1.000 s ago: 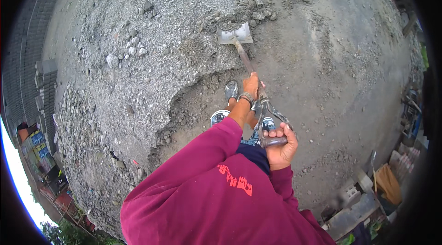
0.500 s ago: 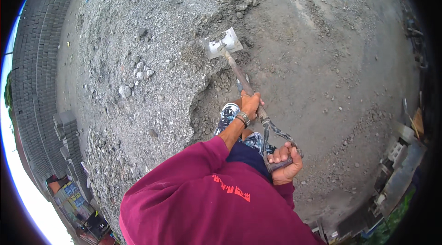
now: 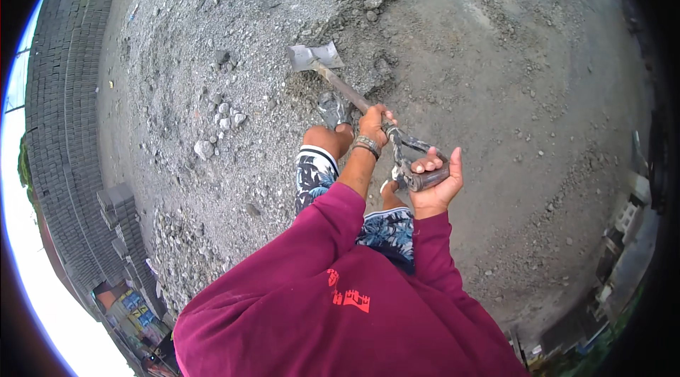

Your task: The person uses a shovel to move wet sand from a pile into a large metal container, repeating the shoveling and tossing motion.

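Note:
A shovel [image 3: 345,88] with a long worn shaft slants from my hands toward the upper left. Its flat grey blade [image 3: 314,57] rests at the broken edge of the gravel heap [image 3: 262,23], and looks bare on top. My left hand [image 3: 374,127] is wrapped round the lower shaft, just above where it splits into the handle's fork. At the end of the D-shaped handle, my right hand [image 3: 437,184] holds the dark crossbar [image 3: 429,178] against its palm, with the thumb sticking out. One foot [image 3: 331,109] stands on the gravel just below the blade.
Loose stones [image 3: 225,116] lie on the gravel to the left. Stacked grey blocks [image 3: 60,108] line the far left side. On the right stretches flat grey ground [image 3: 524,129], with block rubble [image 3: 627,217] at its edge.
The shovel blade has shifted left, and its handle has moved up and away from my body. My hands moved with it, keeping their hold. One leg has stepped forward to the left.

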A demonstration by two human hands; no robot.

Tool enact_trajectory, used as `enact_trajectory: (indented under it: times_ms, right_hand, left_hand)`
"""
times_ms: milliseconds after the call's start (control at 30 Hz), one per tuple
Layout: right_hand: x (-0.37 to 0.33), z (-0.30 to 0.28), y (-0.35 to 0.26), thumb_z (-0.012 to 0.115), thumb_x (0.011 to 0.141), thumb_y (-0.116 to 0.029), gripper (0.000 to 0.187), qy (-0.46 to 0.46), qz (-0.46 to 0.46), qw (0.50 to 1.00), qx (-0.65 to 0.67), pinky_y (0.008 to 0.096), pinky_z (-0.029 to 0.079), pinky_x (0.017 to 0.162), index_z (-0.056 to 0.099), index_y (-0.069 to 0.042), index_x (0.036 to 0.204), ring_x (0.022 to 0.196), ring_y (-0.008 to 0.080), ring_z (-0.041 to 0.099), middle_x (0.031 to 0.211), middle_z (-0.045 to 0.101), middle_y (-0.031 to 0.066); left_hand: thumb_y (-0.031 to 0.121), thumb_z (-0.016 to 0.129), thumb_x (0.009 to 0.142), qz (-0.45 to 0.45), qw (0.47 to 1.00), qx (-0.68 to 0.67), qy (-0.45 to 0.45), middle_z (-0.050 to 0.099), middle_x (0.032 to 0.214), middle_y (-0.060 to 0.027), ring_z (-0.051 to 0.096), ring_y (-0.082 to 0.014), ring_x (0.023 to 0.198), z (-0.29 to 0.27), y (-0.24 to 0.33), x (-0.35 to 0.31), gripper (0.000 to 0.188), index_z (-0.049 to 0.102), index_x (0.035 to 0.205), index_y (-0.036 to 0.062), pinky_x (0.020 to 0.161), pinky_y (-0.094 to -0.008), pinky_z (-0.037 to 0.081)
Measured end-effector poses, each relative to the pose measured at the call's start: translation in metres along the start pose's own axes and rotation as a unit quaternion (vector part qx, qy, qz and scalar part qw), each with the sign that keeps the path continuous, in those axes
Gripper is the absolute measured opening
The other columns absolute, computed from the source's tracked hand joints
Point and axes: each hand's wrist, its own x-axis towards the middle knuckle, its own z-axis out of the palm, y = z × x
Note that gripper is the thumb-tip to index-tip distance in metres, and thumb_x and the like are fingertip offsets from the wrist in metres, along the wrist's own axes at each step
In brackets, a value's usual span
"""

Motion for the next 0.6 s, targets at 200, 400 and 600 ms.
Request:
enact_trajectory:
  times_ms: [200,400,600]
  right_hand:
    - [0.031,0.102,0.008,0.059,0.094,-0.032,0.033,-0.120,-0.023,0.987,0.103,0.0339,0.045,0.058,0.061,0.000,0.092,0.056,0.0144,0.054,0.061,0.053,-0.0015]
    - [0.118,0.188,0.015,0.058,0.095,-0.022,0.020,-0.189,-0.098,0.967,0.144,0.0330,0.044,0.059,0.056,-0.004,0.086,0.053,0.0128,0.049,0.060,0.051,-0.0020]
    - [0.086,0.172,0.038,0.058,0.094,-0.025,0.026,-0.141,-0.052,0.985,0.081,0.0359,0.043,0.058,0.059,-0.007,0.075,0.051,0.0147,0.048,0.054,0.047,-0.0019]
  left_hand:
    - [0.004,0.053,0.082,-0.039,0.998,-0.021,0.050,0.049,0.061,-0.0100,0.049,-0.0224,0.047,0.068,0.050,-0.013,0.006,0.047,0.080,0.0041,0.042,-0.0359,0.047]
    - [0.002,0.053,0.078,-0.006,0.996,-0.031,0.078,0.049,0.062,-0.0107,0.049,-0.0233,0.048,0.163,0.120,0.027,0.006,0.047,0.078,0.0029,0.045,-0.0377,0.046]
    - [0.004,0.051,0.080,-0.002,1.000,-0.004,0.010,0.050,0.061,-0.0079,0.048,-0.0208,0.048,0.105,0.113,0.014,0.005,0.047,0.077,0.0050,0.044,-0.0337,0.047]
